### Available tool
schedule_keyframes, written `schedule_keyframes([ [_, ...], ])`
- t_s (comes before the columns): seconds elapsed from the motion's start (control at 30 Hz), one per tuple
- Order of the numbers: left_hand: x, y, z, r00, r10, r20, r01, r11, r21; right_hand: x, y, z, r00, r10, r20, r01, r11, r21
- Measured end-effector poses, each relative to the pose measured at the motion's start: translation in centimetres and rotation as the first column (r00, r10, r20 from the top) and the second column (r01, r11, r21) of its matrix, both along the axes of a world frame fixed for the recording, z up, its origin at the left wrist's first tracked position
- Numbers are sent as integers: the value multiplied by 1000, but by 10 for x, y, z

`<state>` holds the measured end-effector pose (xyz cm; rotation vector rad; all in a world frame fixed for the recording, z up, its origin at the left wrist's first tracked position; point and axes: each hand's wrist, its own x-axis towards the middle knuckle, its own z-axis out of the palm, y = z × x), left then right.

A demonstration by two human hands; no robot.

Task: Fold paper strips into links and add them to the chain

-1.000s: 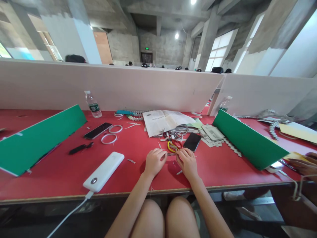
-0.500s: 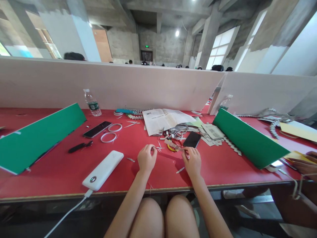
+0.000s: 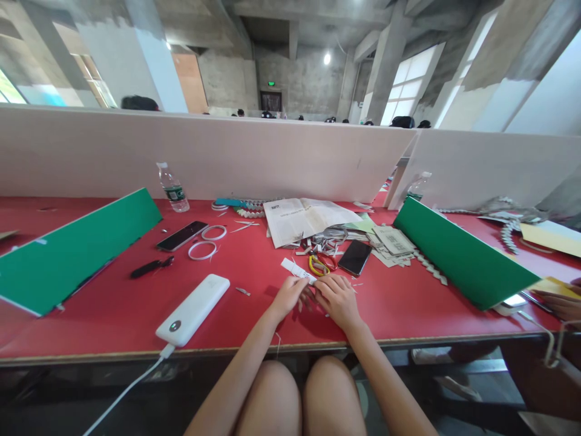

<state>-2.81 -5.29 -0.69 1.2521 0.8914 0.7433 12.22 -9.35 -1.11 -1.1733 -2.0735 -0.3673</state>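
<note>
A white strip of paper with some dark print slants up and left from between my hands. My left hand has its fingers closed on the strip's lower part. Beside it, my right hand bends its fingers over the near end of the same strip, and its fingertips almost touch the left ones. The fingers hide that end. Just beyond my hands lies a tool with yellow and red handles, close to a heap of cut paper strips and a black phone.
An opened printed sheet covers part of the heap. A white power bank, white rings, a second phone and a black-handled tool lie left. Green boards stand on both sides. Another person's hand is far right.
My hands, apart before, have come together at the middle. The paper strip, held by my right hand before, now lies between both hands and points up and left.
</note>
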Motion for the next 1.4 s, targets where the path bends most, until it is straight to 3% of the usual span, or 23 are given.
schedule_keyframes([
  [0.1, -1, 2, -2, 997, 71, -2, -71, 997, 42, 0, 1, -1, 998, -50, -33, 51, 999, 17],
  [0.27, -4, 5, 2, 949, 297, 109, -308, 946, 99, 6, 1, -3, 958, -178, -223, 182, 983, -4],
  [0.43, -2, 1, 4, 986, 154, 70, -164, 969, 183, 9, 1, -3, 929, -118, -351, 65, 985, -159],
  [0.73, 2, -1, -7, 996, 65, 53, -73, 985, 159, 8, 1, -4, 891, -105, -441, 7, 976, -219],
  [0.8, 0, 1, -5, 989, 141, 50, -148, 970, 191, 8, 1, -3, 901, -91, -424, -14, 971, -239],
  [0.9, -6, 5, -1, 919, 383, 88, -393, 888, 237, 7, 1, -2, 908, -95, -408, -6, 971, -240],
  [0.97, -10, 7, 1, 872, 479, 103, -489, 847, 207, 7, 1, -2, 908, -119, -401, 20, 970, -243],
  [1.13, -15, 6, 1, 847, 522, 105, -532, 836, 135, 8, 3, -4, 892, -185, -413, 73, 960, -272],
  [1.3, -15, 5, 4, 850, 517, 106, -528, 834, 163, 10, 5, -8, 860, -237, -451, 100, 947, -307],
  [1.4, -17, 4, 4, 856, 516, 27, -507, 830, 234, 12, 6, -10, 853, -254, -456, 112, 943, -315],
])
